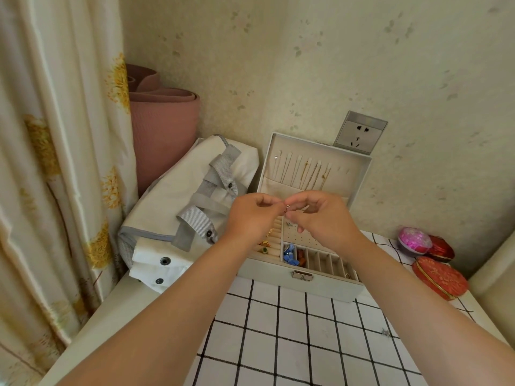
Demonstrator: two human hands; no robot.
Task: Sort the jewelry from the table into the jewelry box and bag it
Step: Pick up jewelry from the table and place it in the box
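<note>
"Jewelry left on the table, close to you?"

"One tiny silvery bit point(386, 332) on the checked tablecloth point(278, 344), off to my right. It's too small to say what it is."

"And your hands?"

"My left hand point(250, 215) and right hand point(320, 218) meet fingertip to fingertip. Both pinch a small silver piece point(287, 208), an earring I'd guess, just above the open jewelry box point(301, 280)."

"Which step is that?"

"Sorting, I'd say, and well along: several compartments hold things, and chains point(312, 174) hang in the lid point(359, 174). Next I'd lower the piece to the holed panel point(303, 238) under my hands and seat it. That's fiddly, with so little to grip."

"The bag point(178, 196)?"

"Just left of the box; my left hand hides whether they touch. The lid stands open, so bagging waits."
</note>
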